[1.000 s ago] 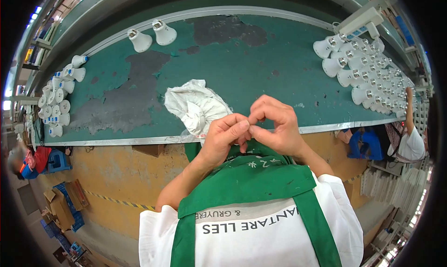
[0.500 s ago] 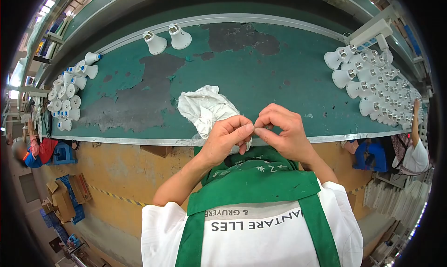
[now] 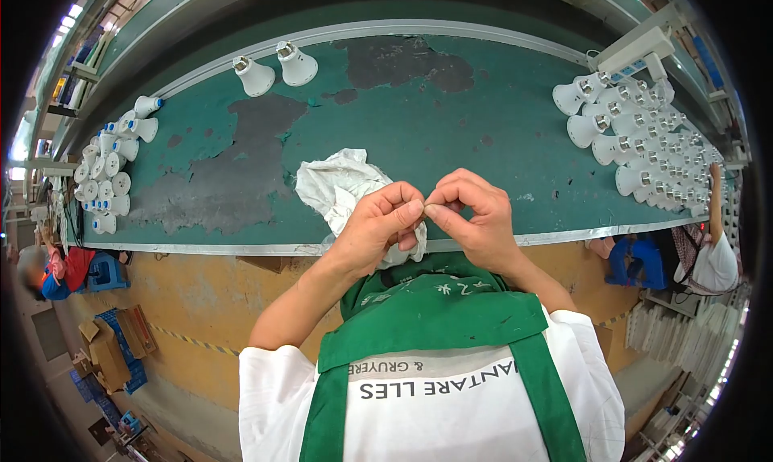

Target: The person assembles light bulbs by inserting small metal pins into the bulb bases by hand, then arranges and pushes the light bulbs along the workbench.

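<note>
My left hand (image 3: 377,227) is closed in a pinch, its fingertips meeting those of my right hand (image 3: 477,219), which is pinched too. Whatever lies between the fingertips is too small to make out. Both hands are above the front edge of the green table (image 3: 378,116), close to my green apron (image 3: 435,325). A crumpled white cloth (image 3: 334,184) lies on the table just behind my left hand and partly under it.
Two white lamp-like parts (image 3: 298,66) stand at the back left. Similar white parts (image 3: 113,162) are grouped at the far left, and many more (image 3: 616,148) at the right, below a power strip (image 3: 636,55). Co-workers (image 3: 713,261) are at both far sides.
The view has shifted slightly. My hands stay together, with small finger movements, and the cloth keeps its place on the table.
</note>
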Motion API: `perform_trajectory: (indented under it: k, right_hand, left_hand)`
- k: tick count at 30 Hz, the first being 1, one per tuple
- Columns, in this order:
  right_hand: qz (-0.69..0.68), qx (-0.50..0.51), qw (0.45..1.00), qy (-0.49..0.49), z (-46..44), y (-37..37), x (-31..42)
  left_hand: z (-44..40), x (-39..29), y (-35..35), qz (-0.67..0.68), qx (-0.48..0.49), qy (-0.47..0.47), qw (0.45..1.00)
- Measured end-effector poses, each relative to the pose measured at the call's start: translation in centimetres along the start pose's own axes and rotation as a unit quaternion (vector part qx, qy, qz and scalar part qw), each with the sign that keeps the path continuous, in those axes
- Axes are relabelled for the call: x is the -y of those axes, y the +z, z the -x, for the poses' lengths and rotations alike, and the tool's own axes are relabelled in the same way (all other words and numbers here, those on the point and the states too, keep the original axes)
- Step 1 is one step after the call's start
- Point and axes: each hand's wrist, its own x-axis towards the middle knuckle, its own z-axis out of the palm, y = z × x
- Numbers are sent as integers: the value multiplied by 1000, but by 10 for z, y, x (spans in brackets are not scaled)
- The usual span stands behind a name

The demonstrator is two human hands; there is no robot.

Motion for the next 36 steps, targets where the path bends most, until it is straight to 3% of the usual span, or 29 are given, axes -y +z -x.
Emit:
perform_trajectory:
  k: [5,7,9,11,13,16,19,23,26,27,30,31,33,36]
  right_hand:
    - [-71,-16,996,48,-2,4,-9]
    - [-139,-28,985,97,-5,5,-16]
    - [-224,-45,960,164,-9,3,-19]
    - [-283,-66,941,176,-13,1,-23]
    - [-325,-81,924,187,-16,0,-27]
    - [-351,-93,911,198,-17,-2,-34]
    - [-352,-100,908,206,-15,-2,-35]
    - [-333,-112,909,222,-8,-10,-37]
    - [-321,-123,913,222,-4,-11,-39]
    - [-316,-128,914,220,-3,-11,-40]
    - [-314,-137,918,200,1,-12,-42]
    - [-307,-140,921,193,2,-14,-41]
    - [-291,-148,928,180,2,-18,-39]
    - [-259,-145,943,152,4,-26,-33]
  left_hand:
    - [-7,-6,-8,-24,8,-16,1000]
    - [-11,-18,-9,-188,-33,39,981]
    - [-20,-32,-22,-300,-109,118,940]
    - [-42,-47,-52,-277,-266,265,885]
    - [-64,-67,-102,-358,-383,317,790]
    - [-89,-88,-128,-410,-465,330,713]
    - [-121,-96,-170,-465,-490,292,677]
    - [-139,-104,-173,-461,-491,288,680]
    - [-140,-109,-167,-399,-458,305,733]
    - [-140,-109,-163,-429,-484,313,696]
    - [-147,-111,-176,-407,-482,307,713]
    - [-145,-113,-172,-434,-473,326,694]
    - [-143,-107,-163,-448,-435,324,711]
    - [-115,-87,-93,-495,-339,344,722]
